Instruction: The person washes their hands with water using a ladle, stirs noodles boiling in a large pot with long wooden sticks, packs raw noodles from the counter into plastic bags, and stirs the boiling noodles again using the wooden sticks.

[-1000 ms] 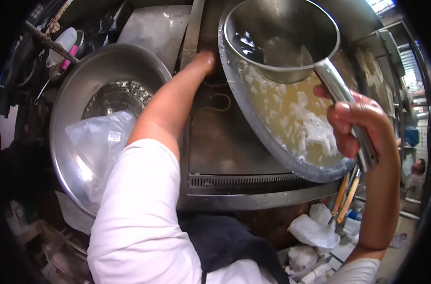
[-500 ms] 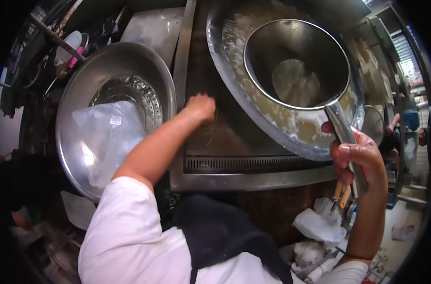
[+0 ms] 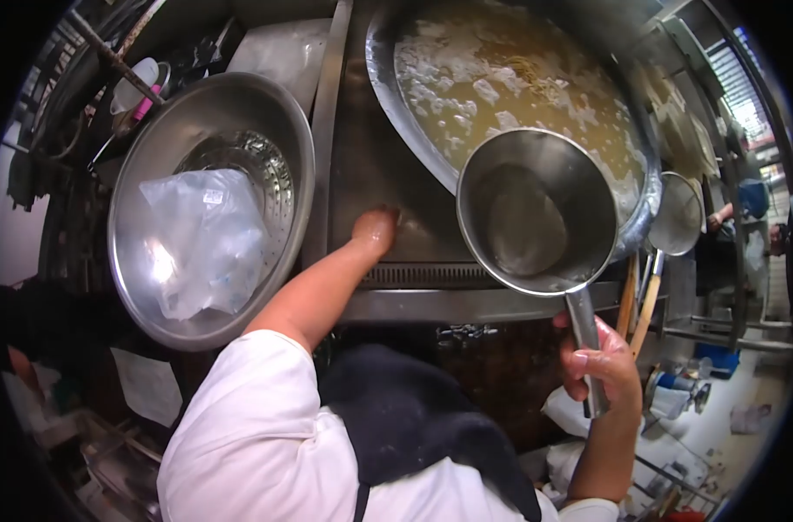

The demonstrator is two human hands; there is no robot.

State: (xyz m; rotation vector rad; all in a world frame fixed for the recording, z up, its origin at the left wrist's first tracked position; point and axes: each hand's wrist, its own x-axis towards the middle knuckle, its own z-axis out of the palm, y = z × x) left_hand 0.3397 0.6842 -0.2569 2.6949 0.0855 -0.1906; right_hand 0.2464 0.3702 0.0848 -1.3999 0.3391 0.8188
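My right hand point(image 3: 607, 365) is closed around the tubular handle of a deep steel ladle point(image 3: 483, 187). The ladle's bowl overlaps the near rim of a wide metal pot point(image 3: 396, 113); whether any liquid is in the bowl, I cannot tell. Inside the pot, cloudy yellowish broth point(image 3: 466, 65) carries white foam and a pale clump that looks like noodles point(image 3: 544, 85). My left hand point(image 3: 376, 228) is closed over the steel counter between the pot and a big bowl; its fingertips are hidden, so what it holds, if anything, does not show.
To the left, the big steel bowl point(image 3: 131, 252) contains a perforated strainer point(image 3: 277, 187) and a clear plastic bag point(image 3: 207, 248). At the right, a round mesh skimmer point(image 3: 678, 214) hangs near wooden handles point(image 3: 647, 315). A slotted drain point(image 3: 427, 274) runs along the counter's front edge.
The ladle has come down and toward me from over the pot, uncovering the broth. My left hand is slightly lower in view; thin strands seen hanging by it earlier no longer show.
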